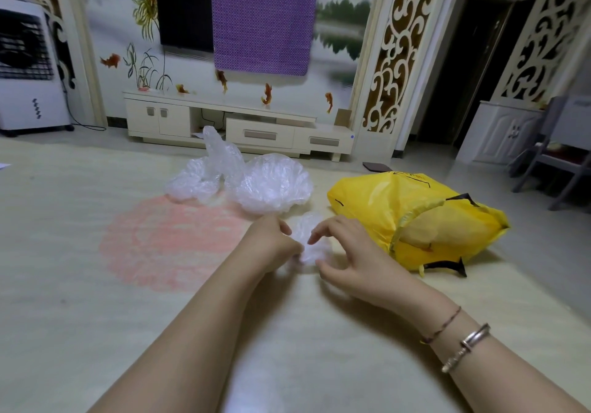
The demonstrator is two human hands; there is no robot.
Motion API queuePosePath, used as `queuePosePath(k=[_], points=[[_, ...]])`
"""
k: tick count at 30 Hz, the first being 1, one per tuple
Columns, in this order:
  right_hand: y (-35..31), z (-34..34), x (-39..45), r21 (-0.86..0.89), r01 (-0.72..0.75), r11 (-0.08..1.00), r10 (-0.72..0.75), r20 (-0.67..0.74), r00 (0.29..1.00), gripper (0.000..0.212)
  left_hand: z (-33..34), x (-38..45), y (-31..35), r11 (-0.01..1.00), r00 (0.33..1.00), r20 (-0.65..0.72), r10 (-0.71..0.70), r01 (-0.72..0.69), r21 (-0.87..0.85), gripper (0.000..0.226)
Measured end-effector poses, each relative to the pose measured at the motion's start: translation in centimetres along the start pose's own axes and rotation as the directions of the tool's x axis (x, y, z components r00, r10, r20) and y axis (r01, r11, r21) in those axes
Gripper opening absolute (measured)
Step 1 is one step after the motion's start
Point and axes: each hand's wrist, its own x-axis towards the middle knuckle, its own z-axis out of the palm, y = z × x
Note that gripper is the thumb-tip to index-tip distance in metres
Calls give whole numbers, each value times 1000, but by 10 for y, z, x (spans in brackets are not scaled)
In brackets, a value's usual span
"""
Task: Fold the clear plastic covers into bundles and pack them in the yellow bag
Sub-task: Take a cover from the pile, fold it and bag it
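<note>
Item: clear plastic cover [308,243], on floor, pinched between my left hand [271,246] and right hand [348,252]. Fingers clamped on it. Method: press air out, fold tight. Yellow bag [415,217] just right.

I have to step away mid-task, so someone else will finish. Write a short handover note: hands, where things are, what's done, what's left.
Left hand grips the clear cover being folded on the floor; right hand pinches its other side with curled fingers.
Loose covers lie in a pile beyond the hands.
Yellow bag lies to the right, mouth toward the person; its contents cannot be told.
Done: this cover is partly bundled.
Left: finish it, bag it, then fold and pack the pile.
</note>
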Motion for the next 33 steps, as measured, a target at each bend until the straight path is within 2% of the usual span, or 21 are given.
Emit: queuePosePath(k=[2, 5, 9, 13, 15, 18, 22, 27, 33], points=[[3, 1, -1, -48, -9, 999, 11, 37, 999, 29, -1, 0, 1, 999, 1000, 21, 3, -2, -32, 33], [5, 2, 1, -62, -37, 997, 40, 45, 998, 33, -4, 0, 4, 998, 997, 76, 9, -4, -68, 13], [5, 6, 5, -72, -24, 997, 27, 40, 999, 27, -10, -2, 6, 987, 993, 115, 8, 11, -157, 11], [4, 5, 4, 39, -99, 994, 99, -5, 995, 14, -22, -8, 5, 983, 984, 146, 100, -75, -167, 52], [3, 3, 3, 77, -127, 989, 129, -17, 991, 10, -22, -10, 6, 986, 964, 226, 137, -110, -128, 53], [1, 1, 4, 156, -146, 977, 154, -41, 987, 12, -15, -7, 7, 989, 953, 265, 144, -127, -80, 41], [-2, 3, 8, 331, -253, 909, 290, -66, 955, 20, -12, -1, 2, 990, 972, 230, 35, -2, -140, 20], [6, 15, 21, 472, -315, 824, 407, -106, 907, 12, -10, 5, -2, 976, 973, 205, -107, 142, -167, 16], [11, 27, 34, 254, -370, 893, 426, -216, 879, 15, -8, 4, 2, 914, 945, 199, -258, 306, -266, 20]])
